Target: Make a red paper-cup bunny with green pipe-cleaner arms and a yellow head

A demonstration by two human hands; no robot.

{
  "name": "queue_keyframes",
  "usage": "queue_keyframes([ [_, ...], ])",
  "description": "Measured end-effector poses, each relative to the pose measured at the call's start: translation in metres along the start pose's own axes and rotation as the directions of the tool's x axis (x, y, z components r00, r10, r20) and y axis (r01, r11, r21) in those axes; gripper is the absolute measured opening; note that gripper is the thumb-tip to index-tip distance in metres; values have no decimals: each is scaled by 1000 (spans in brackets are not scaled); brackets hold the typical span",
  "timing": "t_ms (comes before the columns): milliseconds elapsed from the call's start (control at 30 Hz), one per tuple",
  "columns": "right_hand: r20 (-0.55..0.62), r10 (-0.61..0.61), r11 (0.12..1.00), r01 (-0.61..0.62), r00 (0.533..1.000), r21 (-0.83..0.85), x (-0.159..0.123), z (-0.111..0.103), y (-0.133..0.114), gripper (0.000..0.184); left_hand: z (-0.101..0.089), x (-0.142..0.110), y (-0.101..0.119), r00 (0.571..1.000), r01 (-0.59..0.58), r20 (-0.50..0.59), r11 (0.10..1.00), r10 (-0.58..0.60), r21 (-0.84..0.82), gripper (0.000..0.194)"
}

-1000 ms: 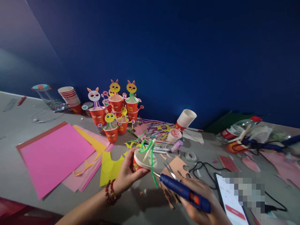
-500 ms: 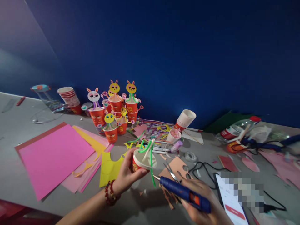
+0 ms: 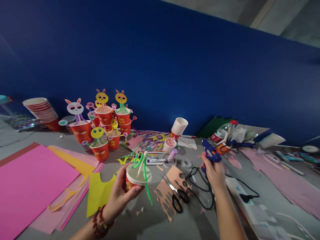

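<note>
My left hand (image 3: 119, 196) is wrapped round an upturned red paper cup (image 3: 136, 178) with green pipe cleaners and a white stick fixed to its white base. One green pipe cleaner hangs down past the cup. My right hand (image 3: 214, 170) is stretched out to the right, closed on a blue glue gun (image 3: 210, 152) held above the grey table (image 3: 200, 220), its black cord trailing below. Black-handled scissors (image 3: 176, 196) lie on a cut tan paper sheet (image 3: 170, 190) between my two hands.
Finished red cups with yellow and white animal faces (image 3: 101, 123) stand at the back by the blue wall. A stack of red cups (image 3: 42, 111) is far left. Pink and yellow paper sheets (image 3: 32, 181) lie at left. A plastic bottle (image 3: 221, 133), tape rolls and pipe cleaners lie at the back.
My right hand has carried the glue gun away from the cup, up and to the right. The view has swung right. My left hand still holds the cup.
</note>
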State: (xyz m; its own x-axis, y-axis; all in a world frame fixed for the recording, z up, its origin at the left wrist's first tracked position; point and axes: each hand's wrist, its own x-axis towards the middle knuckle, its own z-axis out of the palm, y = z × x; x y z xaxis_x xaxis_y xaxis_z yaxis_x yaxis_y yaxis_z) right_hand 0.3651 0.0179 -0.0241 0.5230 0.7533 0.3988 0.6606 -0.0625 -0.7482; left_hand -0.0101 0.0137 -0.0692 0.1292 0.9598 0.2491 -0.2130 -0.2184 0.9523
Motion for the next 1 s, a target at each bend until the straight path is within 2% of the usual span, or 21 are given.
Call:
queue_keyframes([
  [67, 13, 103, 977, -99, 995, -191, 18, 14, 21, 29, 1, -1, -1, 1000, 10, -13, 1000, -10, -12, 62],
  [167, 31, 189, 902, -161, 982, -401, 33, 37, 44, 29, 2, -3, -5, 999, 27, -40, 999, -28, -33, 65],
  [267, 53, 222, 826, -159, 974, -541, 37, 54, 56, 32, 1, -3, -9, 999, 40, -36, 998, -41, -46, 66],
  [367, 95, 215, 776, -111, 972, -620, 40, 60, 62, 32, 0, -2, -10, 998, 30, -52, 999, -33, -44, 68],
  [467, 150, 165, 763, -30, 975, -645, 45, 55, 64, 31, 1, -1, -7, 999, 14, -35, 998, -16, -53, 67],
  [567, 175, 64, 782, 59, 983, -621, 44, 47, 55, 29, 3, 1, -3, 1000, -10, -10, 997, 10, -77, 65],
  [633, 168, -44, 808, 134, 985, -574, 33, 43, 41, 30, 4, 2, -1, 1000, -9, 3, 995, 9, -101, 65],
  [700, 175, -175, 840, 240, 969, -486, 8, 41, 18, 31, 5, 3, -1, 1000, 2, 11, 993, -1, -117, 65],
  [733, 179, -268, 855, 319, 947, -408, -9, 41, 4, 29, 5, 3, -2, 1000, 10, 10, 993, -9, -120, 65],
  [767, 157, -444, 854, 470, 882, -224, -28, 42, -11, 27, 5, 2, -2, 1000, 19, 8, 993, -18, -120, 65],
  [800, 134, -591, 795, 603, 795, -68, -48, 44, -27, 24, 6, 2, -2, 1000, 28, 7, 992, -28, -121, 65],
  [867, 155, -737, 676, 724, 658, 139, -86, 49, -58, 28, 6, 1, -2, 999, 46, 13, 990, -45, -130, 65],
  [900, 146, -771, 637, 743, 620, 204, -101, 52, -72, 33, 7, 0, -1, 999, 53, 21, 989, -51, -136, 65],
  [1000, 123, -806, 585, 747, 579, 315, -123, 60, -101, 38, 8, -1, 3, 998, 58, 43, 988, -52, -146, 63],
])
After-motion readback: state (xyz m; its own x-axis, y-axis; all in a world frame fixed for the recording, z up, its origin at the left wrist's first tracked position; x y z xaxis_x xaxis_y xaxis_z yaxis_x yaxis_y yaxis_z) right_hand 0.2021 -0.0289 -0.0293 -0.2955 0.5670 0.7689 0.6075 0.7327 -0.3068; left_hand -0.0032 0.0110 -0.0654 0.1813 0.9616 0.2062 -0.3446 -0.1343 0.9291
